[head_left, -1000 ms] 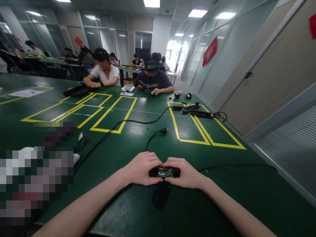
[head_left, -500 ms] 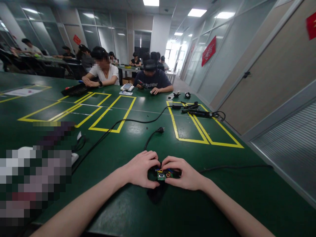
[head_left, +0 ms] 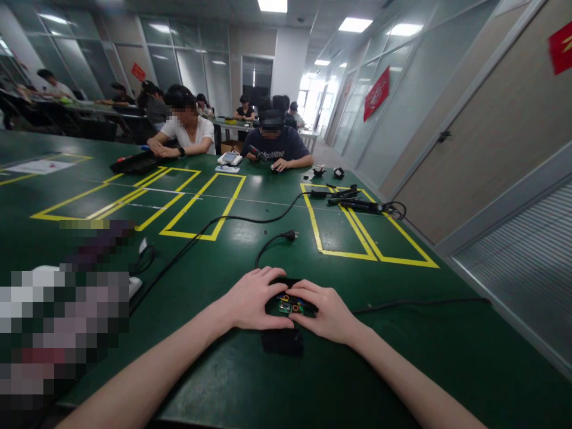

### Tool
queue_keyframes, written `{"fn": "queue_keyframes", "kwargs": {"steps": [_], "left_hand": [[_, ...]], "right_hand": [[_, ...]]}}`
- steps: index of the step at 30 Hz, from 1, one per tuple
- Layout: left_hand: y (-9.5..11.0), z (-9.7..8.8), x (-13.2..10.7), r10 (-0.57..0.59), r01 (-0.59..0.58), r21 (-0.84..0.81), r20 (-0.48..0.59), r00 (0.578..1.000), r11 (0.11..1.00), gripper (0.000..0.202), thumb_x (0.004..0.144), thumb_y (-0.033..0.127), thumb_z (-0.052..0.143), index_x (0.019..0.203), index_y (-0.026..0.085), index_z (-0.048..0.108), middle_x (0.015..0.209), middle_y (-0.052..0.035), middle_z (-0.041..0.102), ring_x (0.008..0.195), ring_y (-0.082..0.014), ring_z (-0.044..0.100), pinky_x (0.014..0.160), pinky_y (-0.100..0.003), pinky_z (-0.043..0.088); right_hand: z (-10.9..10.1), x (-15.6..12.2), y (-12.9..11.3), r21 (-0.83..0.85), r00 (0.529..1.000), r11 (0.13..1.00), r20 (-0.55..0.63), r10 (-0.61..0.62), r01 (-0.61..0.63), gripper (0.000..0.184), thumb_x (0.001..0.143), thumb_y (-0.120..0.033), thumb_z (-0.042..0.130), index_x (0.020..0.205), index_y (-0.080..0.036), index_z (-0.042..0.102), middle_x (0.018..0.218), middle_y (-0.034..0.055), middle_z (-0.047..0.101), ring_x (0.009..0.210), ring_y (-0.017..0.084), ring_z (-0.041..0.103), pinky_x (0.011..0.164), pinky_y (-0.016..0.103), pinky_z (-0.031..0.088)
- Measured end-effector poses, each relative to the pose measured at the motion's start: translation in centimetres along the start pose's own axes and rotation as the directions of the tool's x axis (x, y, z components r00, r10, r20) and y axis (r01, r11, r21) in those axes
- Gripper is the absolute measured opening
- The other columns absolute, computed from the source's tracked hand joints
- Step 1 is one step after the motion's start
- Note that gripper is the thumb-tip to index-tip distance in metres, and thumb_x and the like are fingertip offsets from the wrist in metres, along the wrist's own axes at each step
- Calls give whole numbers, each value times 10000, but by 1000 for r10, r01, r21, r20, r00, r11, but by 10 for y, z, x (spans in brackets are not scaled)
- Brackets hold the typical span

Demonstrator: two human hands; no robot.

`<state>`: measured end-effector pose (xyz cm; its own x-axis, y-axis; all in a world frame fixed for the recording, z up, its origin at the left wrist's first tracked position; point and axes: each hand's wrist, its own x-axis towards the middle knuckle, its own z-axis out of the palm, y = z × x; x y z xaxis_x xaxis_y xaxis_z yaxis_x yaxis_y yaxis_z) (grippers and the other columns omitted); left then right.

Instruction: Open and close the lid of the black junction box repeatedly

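Note:
Near the front of the green table, a small green circuit board with copper coils and coloured wires sits between my two hands, with dark housing around it. My left hand curls round its left side, thumb at the near edge and fingers at the far edge. My right hand grips the right end between thumb and fingers, and its fingertips meet those of the left. Just below the hands lies a black rectangular piece. My fingers cover much of the board and housing.
A black cord with a plug lies beyond my hands. Yellow tape outlines mark the table; black tools and cables lie at the right. Two people sit opposite, near a black tray and a white device.
My hands have shifted slightly left and up with the circuit board, which now lies flatter. More of the black piece below them shows. The plug's cord has shifted slightly left.

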<state>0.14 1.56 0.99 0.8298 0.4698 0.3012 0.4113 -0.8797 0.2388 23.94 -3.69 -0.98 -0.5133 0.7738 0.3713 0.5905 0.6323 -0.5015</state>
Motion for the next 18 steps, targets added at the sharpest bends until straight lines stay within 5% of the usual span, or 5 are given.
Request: {"fn": "queue_keyframes", "kwargs": {"steps": [4, 9, 13, 18], "left_hand": [[-3, -2, 0, -12, 12, 2, -12, 1000, 1000, 334, 920, 428, 713, 1143, 179, 730, 1318, -133, 629, 1186, -286, 638, 969, -384, 557], [0, -9, 3, -78, 77, 15, 92, 993, 997, 228, 911, 400, 723, 992, 189, 749, 1021, -58, 696, 825, -197, 696, 700, -277, 531], [2, -10, 5, -158, 160, -6, 149, 976, 987, 224, 921, 397, 711, 1034, 208, 750, 811, -10, 733, 702, -198, 701, 622, -261, 472], [0, -5, 3, -248, 255, -38, 127, 960, 966, 262, 977, 389, 661, 1190, 253, 727, 938, -29, 794, 837, -239, 753, 697, -278, 496]], "right_hand": [[-4, 2, -6, 4, 998, 998, 2, 69, -69, 363, 891, -323, 747, 1225, -193, 691, 1147, 92, 729, 951, 223, 735, 816, 337, 600], [-11, 2, -15, -57, 993, 995, 83, 90, -85, 668, 695, -442, 908, 1272, -184, 692, 1213, 105, 705, 996, 272, 723, 874, 398, 595], [-6, 3, -15, -96, 982, 980, 55, 181, -175, 438, 772, -318, 828, 1186, -209, 733, 1153, 72, 716, 963, 244, 726, 852, 367, 596], [2, 5, -12, -126, 979, 971, -30, 200, -202, 280, 833, -236, 712, 1110, -204, 740, 1080, 62, 711, 902, 219, 725, 795, 336, 597]]}}
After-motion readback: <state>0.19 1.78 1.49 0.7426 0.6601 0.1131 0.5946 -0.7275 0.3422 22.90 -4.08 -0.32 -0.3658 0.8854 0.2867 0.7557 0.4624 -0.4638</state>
